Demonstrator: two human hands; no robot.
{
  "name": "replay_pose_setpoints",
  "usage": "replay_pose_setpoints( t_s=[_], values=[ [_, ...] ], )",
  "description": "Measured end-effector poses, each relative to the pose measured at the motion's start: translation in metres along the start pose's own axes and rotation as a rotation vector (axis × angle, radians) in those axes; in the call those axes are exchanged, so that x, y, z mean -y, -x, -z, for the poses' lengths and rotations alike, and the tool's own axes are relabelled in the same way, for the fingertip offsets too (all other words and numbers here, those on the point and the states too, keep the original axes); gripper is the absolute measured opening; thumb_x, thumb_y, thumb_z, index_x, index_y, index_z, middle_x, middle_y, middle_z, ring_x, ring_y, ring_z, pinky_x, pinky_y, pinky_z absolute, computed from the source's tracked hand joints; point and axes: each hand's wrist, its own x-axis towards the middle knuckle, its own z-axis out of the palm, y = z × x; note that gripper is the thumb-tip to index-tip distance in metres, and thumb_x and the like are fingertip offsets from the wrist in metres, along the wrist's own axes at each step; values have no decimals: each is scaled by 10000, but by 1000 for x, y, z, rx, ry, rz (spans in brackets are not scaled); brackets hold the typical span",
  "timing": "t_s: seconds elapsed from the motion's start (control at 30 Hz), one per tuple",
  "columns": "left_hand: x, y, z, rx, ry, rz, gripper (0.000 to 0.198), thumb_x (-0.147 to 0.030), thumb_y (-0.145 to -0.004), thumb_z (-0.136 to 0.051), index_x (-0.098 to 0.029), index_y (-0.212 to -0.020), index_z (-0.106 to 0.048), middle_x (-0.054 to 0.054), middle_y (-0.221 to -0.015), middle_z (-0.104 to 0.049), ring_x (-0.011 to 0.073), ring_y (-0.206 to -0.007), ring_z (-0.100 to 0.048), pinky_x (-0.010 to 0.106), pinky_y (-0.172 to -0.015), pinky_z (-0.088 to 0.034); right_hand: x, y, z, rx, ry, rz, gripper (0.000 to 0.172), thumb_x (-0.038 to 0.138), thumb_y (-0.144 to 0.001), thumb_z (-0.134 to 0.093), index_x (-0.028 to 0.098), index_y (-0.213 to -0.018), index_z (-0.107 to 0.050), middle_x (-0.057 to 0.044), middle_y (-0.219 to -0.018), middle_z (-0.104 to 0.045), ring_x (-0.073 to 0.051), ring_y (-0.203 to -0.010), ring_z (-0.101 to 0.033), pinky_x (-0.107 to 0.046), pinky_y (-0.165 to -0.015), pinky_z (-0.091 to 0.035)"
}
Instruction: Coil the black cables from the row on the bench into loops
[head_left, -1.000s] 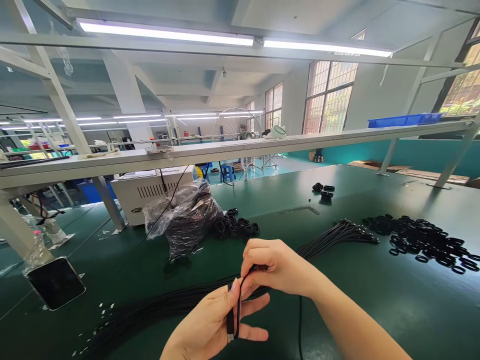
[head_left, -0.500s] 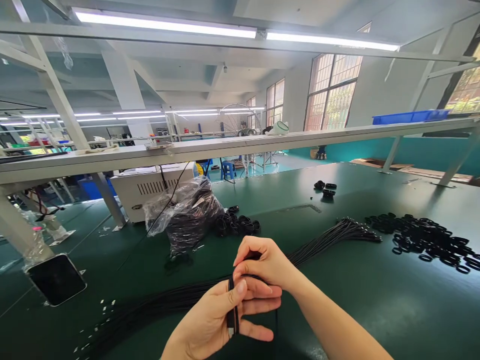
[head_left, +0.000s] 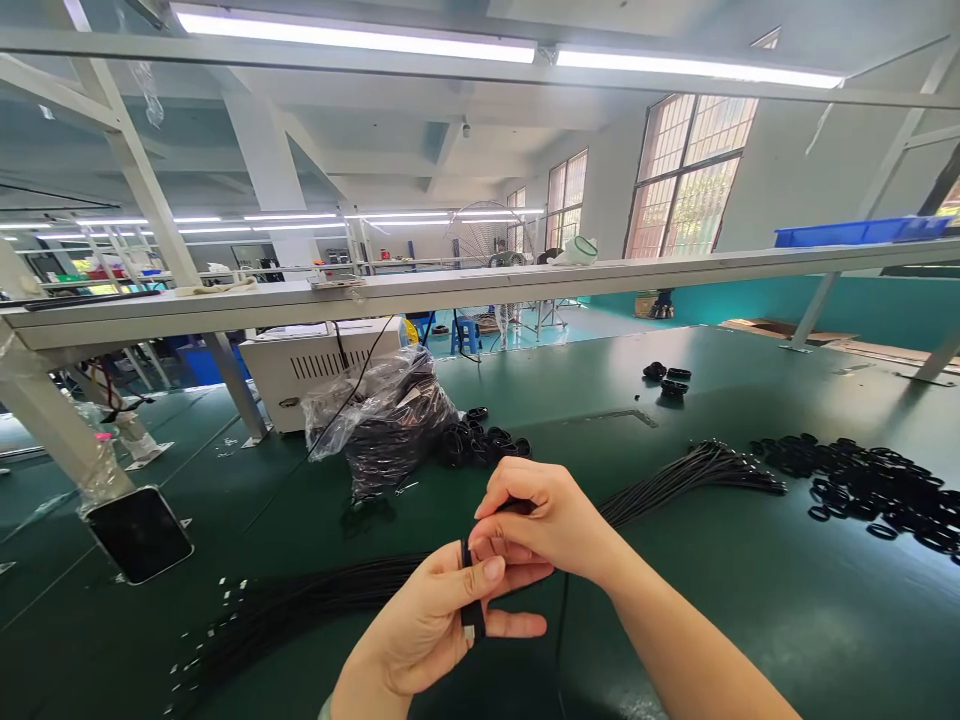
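Observation:
My left hand (head_left: 431,620) holds a black USB cable (head_left: 471,612) under its thumb, with the metal plug end pointing down across the palm. Its lower fingers stretch out to the right. Just above, my right hand (head_left: 536,520) is closed in a pinch, its fingertips touching the left hand's upper fingers and the same cable. A loose length of the cable hangs down below the right hand. Behind both hands a long bundle of straight black cables (head_left: 330,592) lies across the green table, plug ends at the left and more ends at the right.
Many coiled black cables (head_left: 877,485) are heaped at the right, with smaller clusters (head_left: 484,442) near a plastic bag (head_left: 397,425) and farther back. A phone (head_left: 140,535) leans by the left post. A white shelf (head_left: 465,287) spans the table, carrying a blue tray (head_left: 862,231).
The view has shifted slightly, so the scene sits farther right. My right hand stays pinched on the cable; the left hand's fingers have drawn in a little around it.

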Motion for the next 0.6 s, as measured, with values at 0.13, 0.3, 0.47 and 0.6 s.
replay_pose_setpoints(
  t_s=[0.13, 0.3, 0.47, 0.6],
  values=[
    [0, 0, -4, -31, 14, -19, 176, -152, -895, -571, -137, -994, -716, 148, -1145, -694, 346, -1278, -498, 516, -932, -526, 1, -2, 2, 40, -59, -56, 74, 144, -736, -709, 185, -685, -674, 2, -738, -613, -114, -646, -594, -210, -577, -479],
    [-3, 1, -7, -16, 31, -1, 159, -152, -899, -566, -127, -946, -716, 164, -1140, -697, 356, -1269, -506, 510, -922, -532, -7, -9, 2, 51, -108, -73, 76, 183, -715, -744, 182, -678, -678, 2, -731, -626, -120, -661, -593, -220, -596, -482],
    [-4, 5, -10, -65, 37, -31, 237, -190, -939, -499, -113, -964, -722, 164, -1074, -723, 338, -1210, -564, 486, -917, -544, -25, -5, -11, 44, -306, -216, 166, 291, -745, -729, 169, -692, -631, 8, -694, -634, -125, -641, -594, -238, -598, -482],
    [-6, 5, -8, -89, 85, -79, 296, -152, -927, -484, -124, -1156, -670, 155, -1274, -636, 345, -1231, -543, 463, -922, -552, -35, 17, -40, 1, -466, -311, 152, 316, -784, -670, 186, -847, -623, -17, -810, -647, -150, -735, -610, -259, -649, -495]
  ],
)
